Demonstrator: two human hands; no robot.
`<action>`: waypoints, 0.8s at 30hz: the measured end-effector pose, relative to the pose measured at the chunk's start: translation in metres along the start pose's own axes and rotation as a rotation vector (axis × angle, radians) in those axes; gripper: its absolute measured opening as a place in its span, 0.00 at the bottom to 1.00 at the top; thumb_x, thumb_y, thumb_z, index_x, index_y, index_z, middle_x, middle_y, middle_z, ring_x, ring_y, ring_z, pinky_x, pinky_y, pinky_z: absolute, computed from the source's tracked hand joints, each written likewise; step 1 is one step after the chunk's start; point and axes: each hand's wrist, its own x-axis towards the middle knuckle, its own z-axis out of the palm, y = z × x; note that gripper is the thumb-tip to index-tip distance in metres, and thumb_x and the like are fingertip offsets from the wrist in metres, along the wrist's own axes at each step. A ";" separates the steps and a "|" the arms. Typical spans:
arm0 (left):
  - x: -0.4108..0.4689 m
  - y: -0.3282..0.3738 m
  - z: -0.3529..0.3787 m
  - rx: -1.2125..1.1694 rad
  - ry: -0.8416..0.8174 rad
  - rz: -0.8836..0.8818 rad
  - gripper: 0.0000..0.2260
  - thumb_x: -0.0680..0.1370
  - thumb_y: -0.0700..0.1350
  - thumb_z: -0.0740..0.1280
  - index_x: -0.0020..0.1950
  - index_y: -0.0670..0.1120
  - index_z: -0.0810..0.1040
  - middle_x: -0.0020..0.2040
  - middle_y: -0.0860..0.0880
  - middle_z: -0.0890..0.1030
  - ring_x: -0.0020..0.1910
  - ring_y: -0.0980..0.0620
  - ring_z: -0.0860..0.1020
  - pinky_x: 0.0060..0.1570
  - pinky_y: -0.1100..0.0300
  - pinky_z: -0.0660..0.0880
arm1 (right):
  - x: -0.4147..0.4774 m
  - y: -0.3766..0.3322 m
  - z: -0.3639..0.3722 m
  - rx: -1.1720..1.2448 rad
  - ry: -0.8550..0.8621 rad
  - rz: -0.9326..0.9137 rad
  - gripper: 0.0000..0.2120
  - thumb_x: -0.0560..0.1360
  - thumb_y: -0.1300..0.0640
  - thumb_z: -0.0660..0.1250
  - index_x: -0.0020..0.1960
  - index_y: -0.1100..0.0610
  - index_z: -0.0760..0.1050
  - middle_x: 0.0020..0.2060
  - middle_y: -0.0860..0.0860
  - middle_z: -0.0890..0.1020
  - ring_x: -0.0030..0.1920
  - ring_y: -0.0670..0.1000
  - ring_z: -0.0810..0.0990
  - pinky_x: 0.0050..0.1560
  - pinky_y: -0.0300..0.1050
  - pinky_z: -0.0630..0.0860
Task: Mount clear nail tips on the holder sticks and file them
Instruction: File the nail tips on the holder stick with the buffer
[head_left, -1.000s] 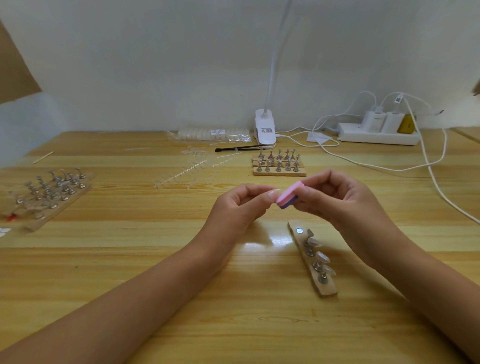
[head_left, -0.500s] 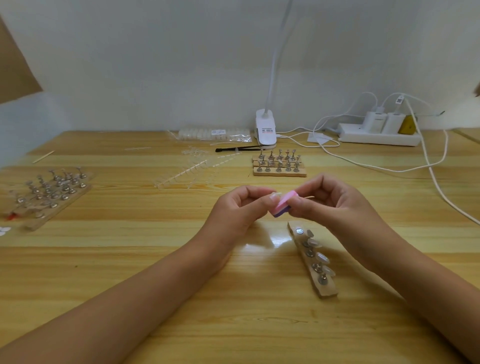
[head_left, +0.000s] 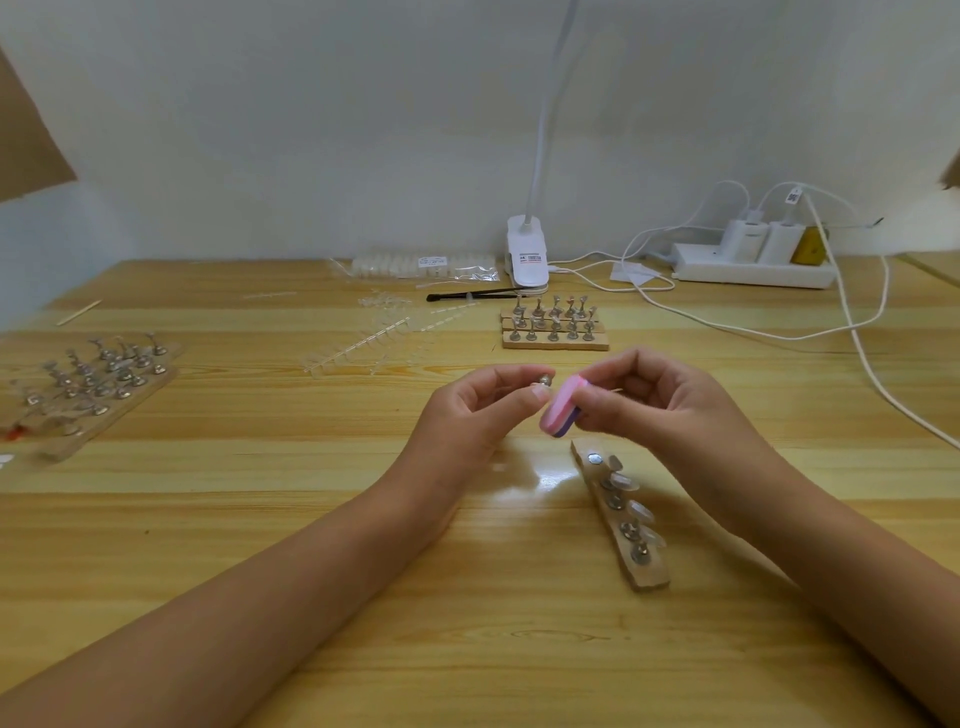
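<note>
Two hands are raised close together above the table (head_left: 363, 597). A holder stick (head_left: 543, 382) is pinched between thumb and fingertips of the left hand (head_left: 475, 415), its metal base showing at the fingertips. A pink-and-purple file block (head_left: 561, 418) is gripped by the curled fingers of the right hand (head_left: 670, 410) and set against the stick's end. The clear tip under work is hidden between block and fingers and cannot be confirmed. Filing is judged to be in hand. Just below the right hand lies a wooden strip (head_left: 647, 577), on which four mounted nail tips (head_left: 640, 512) are seated; one magnet (head_left: 594, 458) at its far end is bare, presumably the held stick's seat. Three risks are noted. The tip could be levered off its mount by too much pressure from the block. The small stick could be twisted out of so light a pinch. The seated tips could be knocked by the right forearm above them. Further back, spare holders (head_left: 553, 327) and loose tip sprues (head_left: 384, 338) are laid out, well apart from the work.
</note>
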 end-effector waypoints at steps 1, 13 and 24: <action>0.000 0.000 0.000 -0.002 -0.006 0.003 0.14 0.69 0.54 0.73 0.54 0.54 0.85 0.53 0.50 0.85 0.56 0.54 0.81 0.62 0.55 0.73 | 0.000 0.001 0.001 -0.017 -0.023 0.012 0.15 0.69 0.54 0.73 0.52 0.61 0.79 0.44 0.54 0.86 0.46 0.51 0.86 0.47 0.37 0.80; 0.001 -0.001 -0.002 -0.005 -0.039 0.030 0.16 0.71 0.54 0.72 0.55 0.49 0.85 0.56 0.47 0.85 0.61 0.49 0.80 0.69 0.46 0.69 | -0.002 -0.003 0.001 0.026 0.033 -0.022 0.16 0.68 0.55 0.72 0.52 0.63 0.78 0.45 0.56 0.86 0.47 0.53 0.86 0.49 0.40 0.81; 0.001 -0.001 -0.002 -0.019 -0.087 0.021 0.14 0.72 0.52 0.72 0.55 0.49 0.85 0.55 0.47 0.85 0.58 0.53 0.81 0.63 0.54 0.71 | -0.001 -0.005 -0.001 -0.003 -0.043 0.004 0.15 0.69 0.54 0.73 0.52 0.60 0.80 0.46 0.56 0.85 0.48 0.54 0.85 0.50 0.41 0.81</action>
